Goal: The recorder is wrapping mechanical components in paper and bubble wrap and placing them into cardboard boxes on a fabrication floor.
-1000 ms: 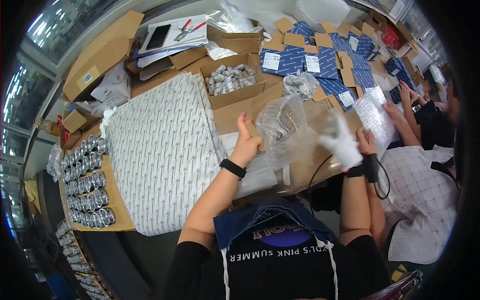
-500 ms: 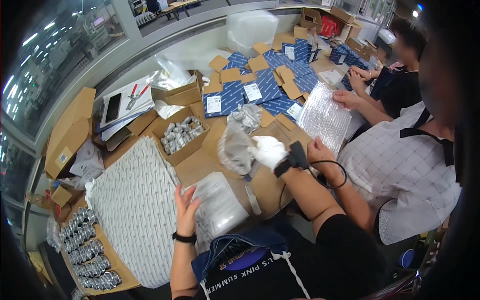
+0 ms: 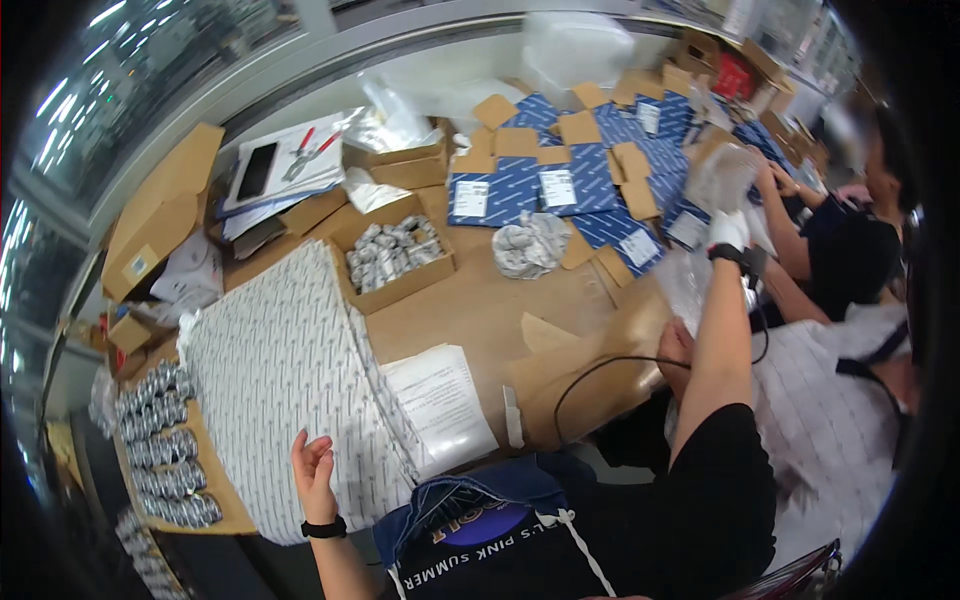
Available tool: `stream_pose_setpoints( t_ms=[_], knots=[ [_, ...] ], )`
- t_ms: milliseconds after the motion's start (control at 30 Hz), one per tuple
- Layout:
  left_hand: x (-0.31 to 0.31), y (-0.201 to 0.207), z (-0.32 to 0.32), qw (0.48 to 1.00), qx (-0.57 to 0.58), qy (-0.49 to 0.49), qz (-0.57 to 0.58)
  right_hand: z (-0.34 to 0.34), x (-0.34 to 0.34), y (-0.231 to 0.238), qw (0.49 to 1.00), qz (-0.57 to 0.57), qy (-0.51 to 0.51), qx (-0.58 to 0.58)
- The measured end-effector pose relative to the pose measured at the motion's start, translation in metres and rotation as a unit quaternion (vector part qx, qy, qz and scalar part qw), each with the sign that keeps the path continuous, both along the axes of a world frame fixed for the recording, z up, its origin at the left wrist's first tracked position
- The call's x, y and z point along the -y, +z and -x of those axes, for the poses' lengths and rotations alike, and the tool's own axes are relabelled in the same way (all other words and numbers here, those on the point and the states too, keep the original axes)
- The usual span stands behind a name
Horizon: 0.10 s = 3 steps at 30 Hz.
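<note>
My left hand [image 3: 315, 478] hovers over the near edge of a stack of white patterned paper sheets [image 3: 290, 380], fingers apart and holding nothing. Far to the right, my right hand [image 3: 730, 232] wears a white glove and grips a translucent plastic bag [image 3: 722, 178], blurred by motion. A co-worker's hand [image 3: 677, 345] is just below my forearm, beside a shiny clear sheet [image 3: 683, 282]. A crumpled ball of the patterned paper [image 3: 530, 245] lies mid-table. Left of it, an open cardboard box [image 3: 405, 282] holds several small paper-wrapped pieces.
Blue flat boxes [image 3: 520, 185] with open brown flaps cover the far side. Metal rings [image 3: 165, 450] stand in rows at the left. Red-handled pliers [image 3: 310, 152] and a phone [image 3: 257, 172] lie on papers. A black cable [image 3: 600, 365] crosses the near right; co-workers are at the right.
My right hand has swung right and away, carrying the plastic bag from mid-table toward the co-workers. My left hand has moved left and nearer. The view has shifted.
</note>
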<state>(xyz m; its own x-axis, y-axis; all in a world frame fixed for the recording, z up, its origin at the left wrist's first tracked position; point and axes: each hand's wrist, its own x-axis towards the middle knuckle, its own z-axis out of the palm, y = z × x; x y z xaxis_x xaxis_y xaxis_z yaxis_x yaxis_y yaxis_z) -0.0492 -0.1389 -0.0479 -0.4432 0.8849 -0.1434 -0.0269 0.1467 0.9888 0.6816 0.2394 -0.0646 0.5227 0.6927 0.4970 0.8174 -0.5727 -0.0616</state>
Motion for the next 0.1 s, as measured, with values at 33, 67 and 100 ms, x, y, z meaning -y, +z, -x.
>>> stream_pose_setpoints(
  t_ms=[33, 67, 100],
  knots=[
    [0.010, 0.003, -0.002, 0.999, -0.020, 0.033, 0.011, 0.010, -0.008, -0.014, 0.977, 0.171, 0.040, 0.122],
    [0.012, -0.020, 0.013, 0.999, 0.010, 0.030, 0.004, -0.072, -0.016, -0.023, 0.986, -0.098, 0.118, 0.061],
    [0.024, -0.023, 0.014, 0.998, -0.011, 0.058, 0.014, -0.055, -0.050, -0.044, 0.984, -0.092, 0.146, 0.049]
  ],
)
